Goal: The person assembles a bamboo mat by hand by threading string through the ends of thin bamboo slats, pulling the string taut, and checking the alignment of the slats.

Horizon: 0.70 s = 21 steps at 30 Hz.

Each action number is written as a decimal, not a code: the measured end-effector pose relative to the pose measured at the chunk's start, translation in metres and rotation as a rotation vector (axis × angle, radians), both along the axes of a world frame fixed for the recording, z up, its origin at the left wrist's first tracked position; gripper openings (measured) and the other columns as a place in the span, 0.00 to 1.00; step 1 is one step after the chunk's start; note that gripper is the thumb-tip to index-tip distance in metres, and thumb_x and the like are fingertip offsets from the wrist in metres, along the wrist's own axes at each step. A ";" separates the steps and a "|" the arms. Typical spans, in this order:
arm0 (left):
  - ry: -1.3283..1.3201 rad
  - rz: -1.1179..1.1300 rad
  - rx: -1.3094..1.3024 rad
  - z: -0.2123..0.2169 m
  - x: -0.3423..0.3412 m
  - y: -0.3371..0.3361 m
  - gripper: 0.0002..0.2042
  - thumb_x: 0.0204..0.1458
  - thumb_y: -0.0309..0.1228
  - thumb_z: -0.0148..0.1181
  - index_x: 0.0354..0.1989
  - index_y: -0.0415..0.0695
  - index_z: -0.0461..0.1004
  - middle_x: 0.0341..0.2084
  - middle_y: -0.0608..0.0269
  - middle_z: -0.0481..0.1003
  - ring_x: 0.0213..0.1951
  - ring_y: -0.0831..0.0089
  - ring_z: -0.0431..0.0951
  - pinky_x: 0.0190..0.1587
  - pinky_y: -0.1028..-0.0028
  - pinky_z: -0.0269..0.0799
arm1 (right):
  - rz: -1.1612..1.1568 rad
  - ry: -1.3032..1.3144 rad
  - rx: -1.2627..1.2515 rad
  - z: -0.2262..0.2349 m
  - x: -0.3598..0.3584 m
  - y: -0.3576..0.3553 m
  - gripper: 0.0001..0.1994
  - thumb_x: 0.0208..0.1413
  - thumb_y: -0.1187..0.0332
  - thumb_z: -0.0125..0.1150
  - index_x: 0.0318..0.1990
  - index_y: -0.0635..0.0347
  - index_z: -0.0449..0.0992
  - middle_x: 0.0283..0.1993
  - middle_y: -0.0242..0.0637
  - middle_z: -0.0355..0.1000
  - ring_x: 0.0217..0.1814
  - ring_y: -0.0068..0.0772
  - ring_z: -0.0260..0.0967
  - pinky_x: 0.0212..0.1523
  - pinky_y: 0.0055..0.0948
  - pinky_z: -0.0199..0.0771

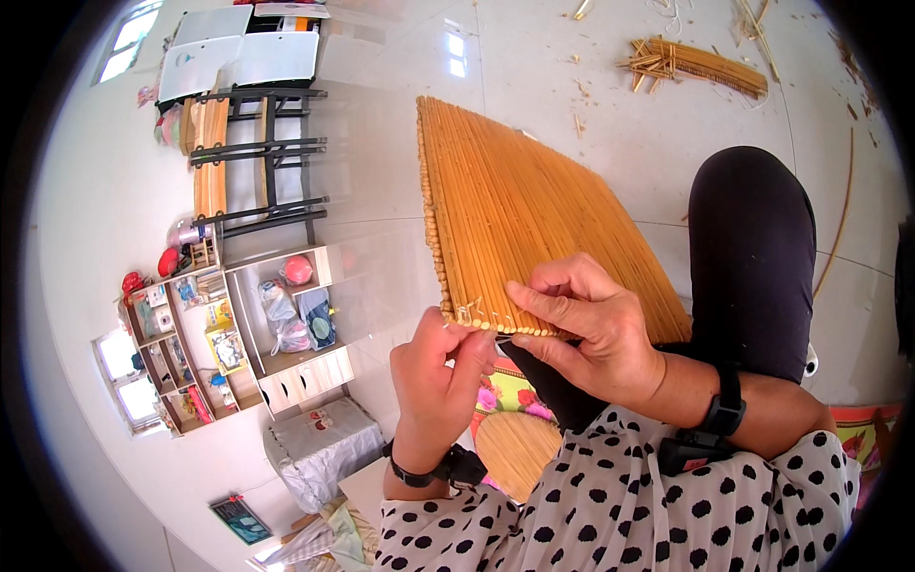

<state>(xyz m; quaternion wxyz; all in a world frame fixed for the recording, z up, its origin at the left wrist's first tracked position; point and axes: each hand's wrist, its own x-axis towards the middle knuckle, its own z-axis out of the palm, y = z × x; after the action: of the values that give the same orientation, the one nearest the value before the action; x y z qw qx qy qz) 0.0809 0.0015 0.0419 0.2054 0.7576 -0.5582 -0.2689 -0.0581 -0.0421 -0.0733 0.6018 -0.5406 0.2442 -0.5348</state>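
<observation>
A woven mat of thin tan stalks, laid side by side, slants up from my lap. Its left edge looks knotted or braided, and short pale thread ends stick out near its near corner. My right hand grips the near edge, thumb and fingers on opposite faces. Just below that corner, my left hand is closed in a pinch against the edge; what lies between its fingertips is too small to make out. The mat hides part of my lap.
A bundle of cut stalks lies on the tiled floor at the far right, among scattered scraps. One long thin stalk rests beyond my dark-clad knee. Below my hands is a round wooden disc on flowered cloth. Shelves stand left.
</observation>
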 end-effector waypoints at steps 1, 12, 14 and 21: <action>0.062 0.109 0.027 -0.001 -0.007 -0.001 0.05 0.56 0.19 0.54 0.36 0.35 0.64 0.21 0.59 0.75 0.22 0.77 0.75 0.27 0.80 0.72 | -0.005 0.002 -0.004 -0.001 0.000 0.000 0.24 0.38 0.80 0.72 0.48 0.68 0.78 0.42 0.42 0.69 0.42 0.40 0.68 0.39 0.29 0.74; 0.127 0.106 -0.015 0.000 -0.023 0.002 0.10 0.59 0.20 0.51 0.40 0.36 0.54 0.28 0.53 0.78 0.29 0.71 0.82 0.30 0.77 0.77 | -0.030 -0.003 -0.022 0.002 -0.001 0.003 0.22 0.41 0.80 0.71 0.48 0.68 0.77 0.42 0.42 0.69 0.41 0.39 0.70 0.38 0.28 0.73; 0.077 0.076 -0.030 0.005 -0.009 0.000 0.09 0.60 0.23 0.50 0.42 0.37 0.55 0.30 0.52 0.78 0.29 0.71 0.81 0.31 0.76 0.76 | -0.042 0.008 -0.031 0.002 -0.001 0.003 0.21 0.42 0.80 0.71 0.48 0.67 0.78 0.43 0.41 0.69 0.40 0.38 0.70 0.38 0.28 0.73; 0.298 0.340 -0.015 0.011 0.043 -0.042 0.28 0.59 0.29 0.54 0.64 0.40 0.48 0.40 0.47 0.76 0.30 0.68 0.80 0.36 0.75 0.74 | -0.050 0.108 -0.121 0.002 0.006 0.014 0.22 0.42 0.80 0.71 0.48 0.66 0.77 0.43 0.40 0.69 0.40 0.37 0.70 0.38 0.28 0.73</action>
<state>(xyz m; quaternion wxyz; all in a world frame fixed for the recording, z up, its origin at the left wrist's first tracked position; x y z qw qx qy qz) 0.1235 -0.0400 0.0529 0.3335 0.7911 -0.3881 -0.3350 -0.0525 -0.0279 -0.0712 0.5404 -0.5977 0.2569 -0.5336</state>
